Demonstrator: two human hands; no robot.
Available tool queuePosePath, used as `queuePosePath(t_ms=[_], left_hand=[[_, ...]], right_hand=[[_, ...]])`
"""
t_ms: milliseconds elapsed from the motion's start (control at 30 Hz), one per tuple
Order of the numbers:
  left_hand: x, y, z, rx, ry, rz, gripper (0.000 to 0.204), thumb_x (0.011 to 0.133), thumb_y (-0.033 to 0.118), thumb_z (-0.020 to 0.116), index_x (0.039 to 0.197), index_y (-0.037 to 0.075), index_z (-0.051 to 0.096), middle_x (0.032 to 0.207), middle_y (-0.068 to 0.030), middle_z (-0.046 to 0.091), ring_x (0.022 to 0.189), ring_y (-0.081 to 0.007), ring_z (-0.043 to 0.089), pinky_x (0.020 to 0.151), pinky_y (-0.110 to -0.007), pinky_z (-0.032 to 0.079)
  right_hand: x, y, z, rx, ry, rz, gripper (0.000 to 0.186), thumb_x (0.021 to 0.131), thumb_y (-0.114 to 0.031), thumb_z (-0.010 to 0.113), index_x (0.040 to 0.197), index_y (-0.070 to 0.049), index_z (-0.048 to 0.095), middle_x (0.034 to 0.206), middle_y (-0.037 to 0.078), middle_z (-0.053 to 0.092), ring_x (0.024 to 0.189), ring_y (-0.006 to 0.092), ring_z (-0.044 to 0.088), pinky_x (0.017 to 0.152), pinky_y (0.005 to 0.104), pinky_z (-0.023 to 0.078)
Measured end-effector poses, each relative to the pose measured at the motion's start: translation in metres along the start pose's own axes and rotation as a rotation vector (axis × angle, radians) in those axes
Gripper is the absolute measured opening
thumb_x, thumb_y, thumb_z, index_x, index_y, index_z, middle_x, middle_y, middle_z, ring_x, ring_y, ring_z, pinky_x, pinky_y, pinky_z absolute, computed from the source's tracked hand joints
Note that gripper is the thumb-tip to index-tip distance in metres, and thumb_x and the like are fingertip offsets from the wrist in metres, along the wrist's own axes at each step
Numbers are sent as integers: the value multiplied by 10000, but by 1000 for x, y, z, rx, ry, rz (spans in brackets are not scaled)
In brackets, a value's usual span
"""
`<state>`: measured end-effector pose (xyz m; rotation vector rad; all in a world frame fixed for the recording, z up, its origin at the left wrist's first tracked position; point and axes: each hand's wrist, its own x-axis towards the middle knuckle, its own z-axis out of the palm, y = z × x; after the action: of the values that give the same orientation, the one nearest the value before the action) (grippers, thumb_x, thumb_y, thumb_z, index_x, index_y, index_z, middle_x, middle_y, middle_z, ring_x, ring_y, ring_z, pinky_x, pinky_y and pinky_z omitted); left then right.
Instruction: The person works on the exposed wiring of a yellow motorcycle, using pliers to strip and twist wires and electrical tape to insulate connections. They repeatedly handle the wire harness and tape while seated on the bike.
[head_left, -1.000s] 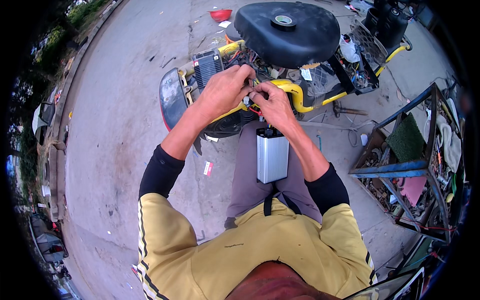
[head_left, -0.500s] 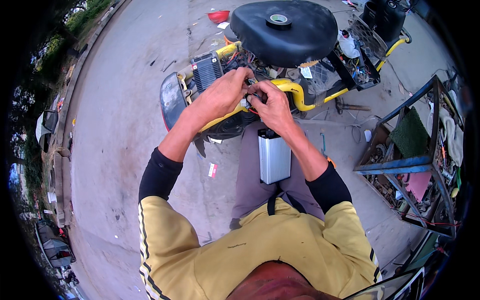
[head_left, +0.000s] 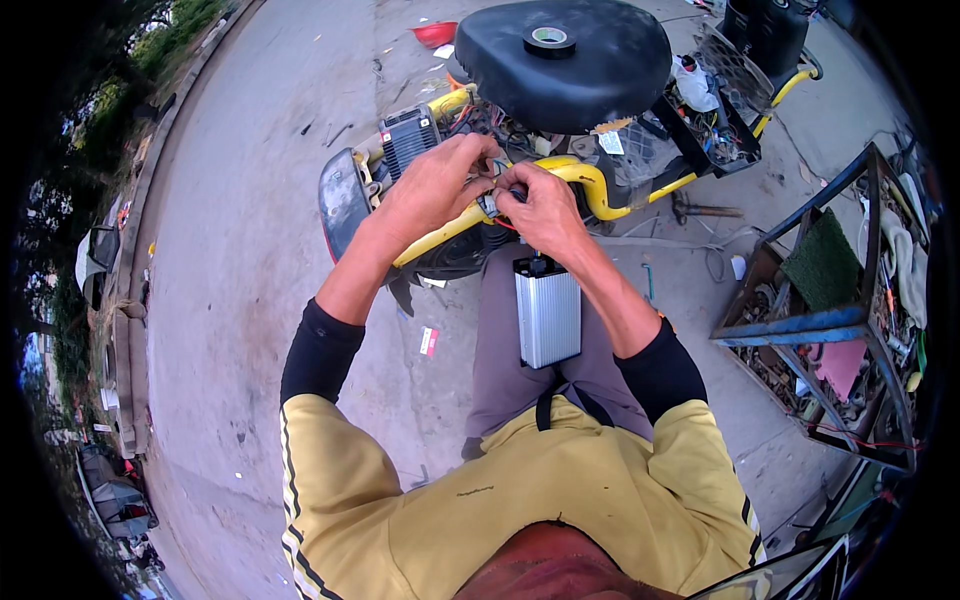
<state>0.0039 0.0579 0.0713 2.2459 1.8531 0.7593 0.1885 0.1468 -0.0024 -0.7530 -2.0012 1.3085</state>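
Observation:
Over the yellow tube frame [head_left: 437,236] of a two-wheeler, my hands meet with fingertips close together. My left hand [head_left: 437,187] is closed in a pinch on thin wires, the tips partly hidden. My right hand [head_left: 543,208] pinches a dark cable end beside a small whitish plug connector [head_left: 488,205]. A red wire [head_left: 507,224] shows under the right fingers. Across my lap lies a silver ribbed controller box [head_left: 548,318], its dark cable end pointing at the frame. Another finned metal box [head_left: 408,138] sits on the frame, left of my hands.
Tilted over the frame is the black seat [head_left: 610,75], carrying a tape roll [head_left: 549,38]. A hammer [head_left: 708,210] lies on the ground to the right. Beyond it stands a rusty metal rack [head_left: 790,330] full of scrap. A red bowl [head_left: 435,35] is at the far side.
My hands stay at the same spot. The left fingers have shifted slightly and more of the wires shows between the hands. The controller box has stayed on my lap.

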Motion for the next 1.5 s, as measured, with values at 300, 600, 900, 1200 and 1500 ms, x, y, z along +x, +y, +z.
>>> queuePosePath(t_ms=[300, 600, 900, 1200, 1500], left_hand=[[7, 9, 1, 213, -83, 79, 355, 951, 43, 768, 1246, 41, 570, 1123, -178, 705, 1039, -406, 730, 874, -479, 586], [9, -3, 3, -18, -65, -4, 323, 989, 34, 708, 1252, 19, 522, 1107, -194, 679, 1036, -399, 708, 895, -483, 558], [8, -5, 1, 1, -79, 0, 286, 1025, 42, 690, 1252, 12, 519, 1121, -193, 682, 1041, -387, 705, 924, -468, 558], [-9, -11, 11, -151, 133, -23, 365, 952, 27, 778, 1262, 18, 583, 1134, -157, 713, 1047, -338, 747, 901, -431, 592], [-7, 2, 16, 252, 152, 218, 371, 855, 26, 839, 1165, 31, 636, 998, -135, 654, 942, -364, 683, 830, -460, 562]], right_hand=[[3, 8, -4, -23, -29, -71, 202, 921, -171, 794, 1043, -12, 773, 935, 152, 723, 832, 319, 713, 796, 453, 547], [-3, 8, 24, 110, 216, -18, 185, 913, -158, 827, 1036, -33, 768, 890, 95, 635, 782, 285, 658, 731, 449, 515], [-2, 4, 20, -109, 161, -146, 132, 931, -103, 782, 1029, -14, 783, 953, 152, 672, 858, 381, 694, 785, 491, 537], [-2, 2, 16, -52, 138, -98, 127, 937, -88, 766, 1017, 9, 780, 951, 165, 668, 859, 368, 696, 790, 471, 534], [-1, -1, 12, -35, 110, -80, 155, 930, -100, 784, 1028, 21, 784, 972, 175, 701, 872, 369, 716, 800, 474, 549]])
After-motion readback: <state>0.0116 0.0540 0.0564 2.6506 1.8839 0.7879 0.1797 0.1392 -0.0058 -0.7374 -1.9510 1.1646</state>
